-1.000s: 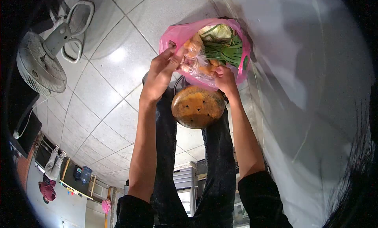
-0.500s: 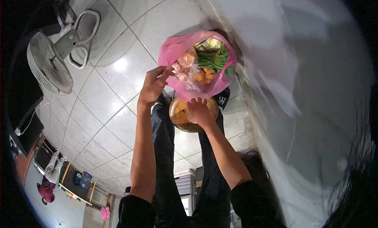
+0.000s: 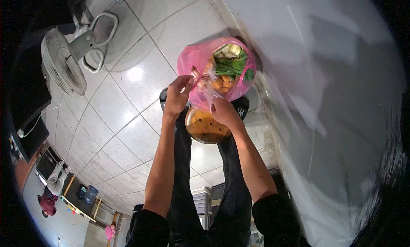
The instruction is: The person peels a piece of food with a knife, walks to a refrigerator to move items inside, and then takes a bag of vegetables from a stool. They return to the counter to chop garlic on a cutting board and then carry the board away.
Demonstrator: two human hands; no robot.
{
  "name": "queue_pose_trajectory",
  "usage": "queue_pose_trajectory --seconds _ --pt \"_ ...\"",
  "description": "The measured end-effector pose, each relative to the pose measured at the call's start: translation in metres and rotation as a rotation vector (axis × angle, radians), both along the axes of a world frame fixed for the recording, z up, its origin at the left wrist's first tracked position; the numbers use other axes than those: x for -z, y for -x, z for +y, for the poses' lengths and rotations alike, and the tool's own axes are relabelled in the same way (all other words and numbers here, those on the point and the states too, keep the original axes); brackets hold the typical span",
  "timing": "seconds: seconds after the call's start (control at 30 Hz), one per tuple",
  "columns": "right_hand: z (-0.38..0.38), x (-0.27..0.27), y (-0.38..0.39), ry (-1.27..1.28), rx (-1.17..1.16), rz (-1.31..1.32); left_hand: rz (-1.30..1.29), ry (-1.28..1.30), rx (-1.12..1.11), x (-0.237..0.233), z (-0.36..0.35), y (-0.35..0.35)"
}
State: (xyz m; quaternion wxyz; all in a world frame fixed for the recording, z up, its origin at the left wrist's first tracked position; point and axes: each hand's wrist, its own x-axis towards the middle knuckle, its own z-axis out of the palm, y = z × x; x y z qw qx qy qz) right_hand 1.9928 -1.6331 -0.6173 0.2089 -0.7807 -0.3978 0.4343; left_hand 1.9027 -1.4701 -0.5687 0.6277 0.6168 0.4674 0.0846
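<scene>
A pink plastic bag (image 3: 192,55) lies wide open on the floor between my feet. In it are leafy greens (image 3: 230,68), a pale cut vegetable (image 3: 229,50), orange chunks (image 3: 223,83) and pinkish bulbs, perhaps garlic or shallots (image 3: 199,79), some wrapped in clear plastic (image 3: 210,91). My left hand (image 3: 177,97) pinches the pink bag's left rim. At the near side, my right hand (image 3: 225,111) has its fingers closed on the end of the clear plastic, beside the pink rim. Just below it sits a round orange-brown thing with dark spots (image 3: 206,126), partly behind my right hand.
A standing fan (image 3: 64,63) is at the left on the tiled floor (image 3: 124,97). A grey wall (image 3: 324,119) runs along the right. Far at the lower left, a person (image 3: 49,200) is near a table (image 3: 81,198) with a blue water jug (image 3: 91,194).
My right hand has gone from spread fingers over the round thing to a pinch at the bag's near side. My left hand has shifted slightly down and right. The whole view has shifted a little.
</scene>
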Motion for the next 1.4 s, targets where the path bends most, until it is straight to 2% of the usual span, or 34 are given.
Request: queue_pose_trajectory --seconds 0.1,0.17,0.2,0.23,0.27,0.3,0.37,0.4,0.43,0.5,0.53,0.57,0.63,0.7,0.77,0.8,0.83,0.87,0.9,0.97,1.03,1.17,1.23,1.33,1.4 --pt "-0.003 -0.012 -0.004 -0.027 -0.028 -0.017 0.029 -0.119 -0.070 -0.004 0.002 0.004" --pt "-0.008 -0.022 -0.007 -0.063 -0.034 -0.067 0.148 -0.026 -0.163 -0.021 0.001 0.007" --pt "-0.006 -0.033 -0.012 -0.096 -0.002 -0.081 0.127 -0.023 -0.205 -0.031 0.000 0.010" --pt "-0.004 -0.043 -0.017 -0.130 0.028 -0.094 0.115 -0.040 -0.226 -0.039 -0.003 0.014" --pt "-0.005 -0.056 -0.025 -0.290 0.042 -0.096 0.110 -0.051 -0.251 -0.044 -0.006 0.019" --pt "-0.011 -0.056 -0.030 -0.309 0.018 -0.101 0.106 -0.062 -0.277 -0.049 -0.010 0.023" --pt "-0.030 -0.041 -0.040 0.024 0.024 -0.122 0.073 -0.082 -0.350 -0.056 -0.024 0.031" --pt "-0.032 -0.041 -0.046 0.069 -0.038 -0.130 0.014 -0.098 -0.425 -0.059 -0.033 0.034" --pt "-0.036 -0.041 -0.050 0.065 -0.061 -0.133 -0.044 -0.112 -0.496 -0.060 -0.044 0.038" --pt "-0.045 -0.039 -0.057 -0.081 0.035 -0.166 0.017 -0.087 -0.514 -0.062 -0.068 0.044" --pt "-0.049 -0.037 -0.063 -0.100 0.005 -0.218 -0.003 -0.052 -0.550 -0.059 -0.081 0.046" --pt "-0.055 -0.037 -0.070 -0.094 -0.005 -0.217 -0.021 -0.015 -0.587 -0.056 -0.096 0.048" --pt "-0.055 -0.043 -0.081 0.056 0.034 -0.043 -0.019 -0.018 -0.596 -0.048 -0.125 0.052" --pt "-0.061 -0.048 -0.079 0.052 0.083 -0.033 -0.116 0.029 -0.587 -0.033 -0.155 0.063" --pt "-0.070 -0.050 -0.071 0.045 0.129 -0.016 -0.063 0.073 -0.577 -0.051 -0.171 0.062" --pt "-0.075 -0.055 -0.066 0.025 0.083 -0.028 -0.116 0.101 -0.592 -0.058 -0.178 0.064" --pt "-0.079 -0.059 -0.061 -0.002 0.036 -0.046 -0.007 0.129 -0.573 -0.068 -0.181 0.064" --pt "-0.082 -0.065 -0.053 0.026 0.048 -0.027 -0.028 0.125 -0.570 -0.073 -0.185 0.067" --pt "-0.078 -0.092 -0.046 0.072 0.074 0.028 -0.053 0.116 -0.569 -0.078 -0.187 0.070" --pt "-0.085 -0.106 -0.030 -0.006 0.118 0.178 -0.086 0.094 -0.577 -0.104 -0.185 0.078" --pt "-0.084 -0.139 -0.014 -0.020 0.075 0.159 -0.134 0.049 -0.594 -0.138 -0.177 0.085" --pt "-0.070 -0.251 0.019 -0.134 0.049 0.326 -0.332 -0.013 -0.576 -0.242 -0.157 0.110" --pt "-0.059 -0.331 0.039 -0.210 0.020 0.404 -0.368 -0.030 -0.607 -0.296 -0.159 0.126" --pt "-0.052 -0.398 0.070 -0.374 -0.084 0.488 -0.416 -0.142 -0.472 -0.365 -0.164 0.146" --pt "-0.042 -0.431 0.087 -0.455 -0.222 0.478 -0.489 -0.223 -0.472 -0.413 -0.170 0.159"
